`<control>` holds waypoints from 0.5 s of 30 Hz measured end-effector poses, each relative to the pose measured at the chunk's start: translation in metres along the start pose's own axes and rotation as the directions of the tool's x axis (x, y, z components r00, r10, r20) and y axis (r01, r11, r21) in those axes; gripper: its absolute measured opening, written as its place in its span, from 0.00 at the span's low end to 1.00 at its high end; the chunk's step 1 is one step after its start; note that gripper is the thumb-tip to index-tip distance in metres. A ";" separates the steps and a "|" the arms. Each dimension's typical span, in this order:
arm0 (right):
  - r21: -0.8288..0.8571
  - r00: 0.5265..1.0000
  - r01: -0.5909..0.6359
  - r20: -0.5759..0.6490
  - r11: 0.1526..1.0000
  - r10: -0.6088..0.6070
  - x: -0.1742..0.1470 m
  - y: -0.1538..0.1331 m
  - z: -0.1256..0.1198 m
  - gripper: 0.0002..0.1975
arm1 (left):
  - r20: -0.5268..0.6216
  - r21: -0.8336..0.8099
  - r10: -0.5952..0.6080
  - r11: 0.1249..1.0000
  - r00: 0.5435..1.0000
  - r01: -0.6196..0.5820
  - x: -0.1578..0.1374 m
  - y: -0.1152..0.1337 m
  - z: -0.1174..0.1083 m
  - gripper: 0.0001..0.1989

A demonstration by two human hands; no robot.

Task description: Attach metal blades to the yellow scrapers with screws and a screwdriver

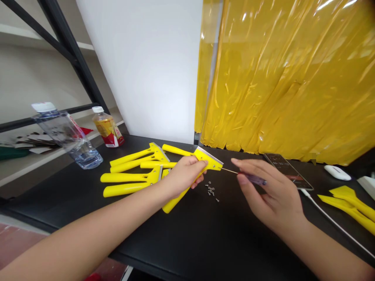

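Our left hand (187, 171) is clamping a yellow scraper (211, 161) at the centre of the clock face, its thumb pressing on the head and the scraper's handle pointing between seven and eight o'clock. At four o'clock, our right hand (272, 191) is holding a thin screwdriver (255, 179) between thumb and fingers; the shaft is reaching back to the head's right-hand end, though we are unable to tell whether the tip is seated. At six o'clock, small metal fasteners (210, 191) are lying loose on the black tabletop (187, 242). At nine o'clock we are seeing further yellow scrapers (129, 178), with a clear bottle (70, 136) standing beyond them and a juice bottle (108, 128) between nine and ten. At three o'clock a phone (293, 171) is lying flat, its white cable (322, 211) trailing toward four; yellow pieces (345, 191) are lying farther out. A white panel (152, 70) is rising at eleven o'clock, yellow film (278, 86) at two.
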State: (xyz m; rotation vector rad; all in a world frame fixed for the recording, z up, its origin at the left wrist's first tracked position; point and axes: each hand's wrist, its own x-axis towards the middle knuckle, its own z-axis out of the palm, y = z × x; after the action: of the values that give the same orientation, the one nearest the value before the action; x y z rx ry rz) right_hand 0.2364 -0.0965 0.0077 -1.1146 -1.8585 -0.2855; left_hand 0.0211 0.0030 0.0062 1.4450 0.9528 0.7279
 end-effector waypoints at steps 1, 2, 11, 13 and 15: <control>0.028 1.000 -0.001 -0.023 1.000 0.002 0.001 -0.001 -0.001 0.16 | -0.016 0.004 -0.004 1.000 1.000 0.004 0.001 -0.001 0.000 0.15; 0.049 1.000 -0.004 -0.023 0.999 0.005 0.001 -0.001 -0.002 0.16 | -0.035 0.008 -0.006 1.000 0.999 0.007 0.002 -0.002 0.000 0.14; 0.059 0.869 -0.170 0.481 0.984 0.121 -0.021 0.026 0.046 0.19 | -0.075 -0.141 0.063 0.987 0.995 -0.074 0.002 0.001 0.003 0.01; -0.008 0.843 -0.146 0.522 0.989 0.129 -0.024 0.034 0.054 0.22 | -0.057 -0.162 0.065 0.984 0.996 -0.074 0.000 0.003 0.004 0.01; -0.037 0.835 -0.132 0.534 0.991 0.131 -0.025 0.038 0.058 0.23 | -0.032 -0.166 0.078 0.983 0.996 -0.082 -0.001 0.003 0.005 0.01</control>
State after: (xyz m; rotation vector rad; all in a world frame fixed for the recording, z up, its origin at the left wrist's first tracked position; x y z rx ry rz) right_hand 0.2364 -0.0547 -0.0533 -1.4182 -2.2466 0.1286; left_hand 0.0253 -0.0005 0.0090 1.3350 0.8357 0.8669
